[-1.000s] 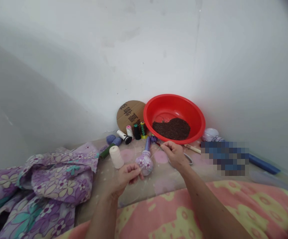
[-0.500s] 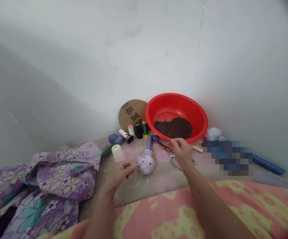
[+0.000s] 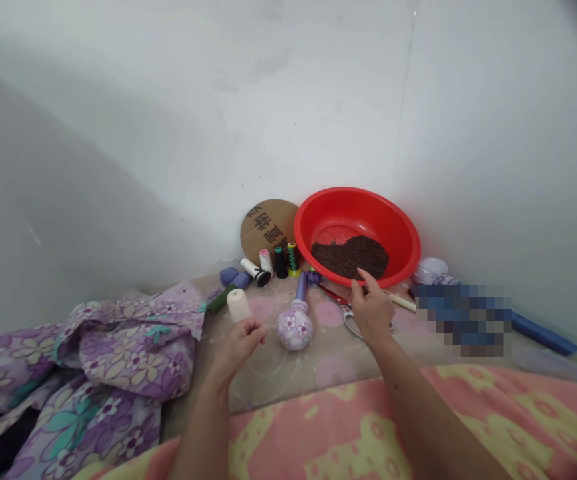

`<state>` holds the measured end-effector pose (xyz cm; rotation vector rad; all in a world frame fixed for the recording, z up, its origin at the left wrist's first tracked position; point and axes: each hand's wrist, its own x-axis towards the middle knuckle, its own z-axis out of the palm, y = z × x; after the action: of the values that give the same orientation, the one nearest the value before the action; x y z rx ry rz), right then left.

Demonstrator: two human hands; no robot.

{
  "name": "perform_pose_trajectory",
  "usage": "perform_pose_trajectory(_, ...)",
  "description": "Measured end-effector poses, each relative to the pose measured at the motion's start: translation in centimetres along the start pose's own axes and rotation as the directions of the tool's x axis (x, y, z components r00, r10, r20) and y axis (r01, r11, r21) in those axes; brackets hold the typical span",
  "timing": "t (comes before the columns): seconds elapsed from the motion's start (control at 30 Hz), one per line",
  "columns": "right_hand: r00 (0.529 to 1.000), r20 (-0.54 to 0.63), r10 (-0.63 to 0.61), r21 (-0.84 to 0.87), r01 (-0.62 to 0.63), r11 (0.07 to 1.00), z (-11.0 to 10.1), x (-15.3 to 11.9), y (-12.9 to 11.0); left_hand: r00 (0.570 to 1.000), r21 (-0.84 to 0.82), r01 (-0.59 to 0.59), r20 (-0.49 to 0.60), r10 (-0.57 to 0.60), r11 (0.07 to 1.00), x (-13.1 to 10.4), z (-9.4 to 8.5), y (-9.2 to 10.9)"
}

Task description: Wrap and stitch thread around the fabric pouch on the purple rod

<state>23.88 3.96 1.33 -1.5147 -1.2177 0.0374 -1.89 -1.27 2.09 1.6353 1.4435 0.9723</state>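
A round ball wrapped in purple flowered cloth (image 3: 295,327), tied at its neck to a purple handle (image 3: 302,287), lies on the covered surface between my hands. My left hand (image 3: 242,343) is to its left, fingertips pinched on a thin thread that barely shows against the ball. Beside that hand stands a cone of cream thread (image 3: 238,305). My right hand (image 3: 372,308) is over the scissors (image 3: 351,321), in front of the red basin, with index finger and thumb apart and nothing visible in them. It partly hides the scissors' handles.
The red basin (image 3: 403,250) holds dark brown grains (image 3: 351,257) and leans by the wall. Several thread spools (image 3: 280,262) stand before a round cardboard piece (image 3: 268,227). Flowered cloth (image 3: 133,347) is heaped left. A blue roll (image 3: 543,332) and white ball (image 3: 429,271) lie right.
My right hand has let go of the thread it held taut; its fingers have spread and it has moved slightly right. My left hand stays pinched in nearly the same place.
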Motion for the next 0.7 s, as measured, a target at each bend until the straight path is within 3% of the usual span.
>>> perform_pose_trajectory(0.1, 0.996, 0.076, -0.055, 0.106, 0.047, 0.993, 0.2, -0.5, -1.0, 1.0, -0.011, -0.009, -0.022, 0.009, 1.0, 0.0, -0.1, 0.0)
perform_pose_trajectory(0.2, 0.957, 0.249, -0.151, 0.274, 0.08, 0.958, 1.2, -1.5, -1.7, 0.998, -0.027, -0.033, -0.056, 0.031, 0.999, 0.1, -0.2, -0.2)
perform_pose_trajectory(0.4, 0.88, 0.452, -0.15, 0.504, -0.113, 0.856, 2.2, -2.9, -2.2, 0.993, -0.073, -0.056, -0.106, 0.048, 0.996, 0.2, -0.4, -0.6)
perform_pose_trajectory(0.53, 0.855, 0.495, -0.157, 0.505, -0.136, 0.852, 1.7, -2.7, -2.2, 0.997, -0.127, -0.055, -0.059, 0.048, 0.99, 0.0, -0.5, -0.1)
perform_pose_trajectory(0.7, 0.901, 0.405, -0.158, 0.519, -0.084, 0.85, 1.9, -2.0, -1.3, 0.996, -0.22, -0.088, -0.009, 0.088, 0.972, -0.6, -0.7, 0.7)
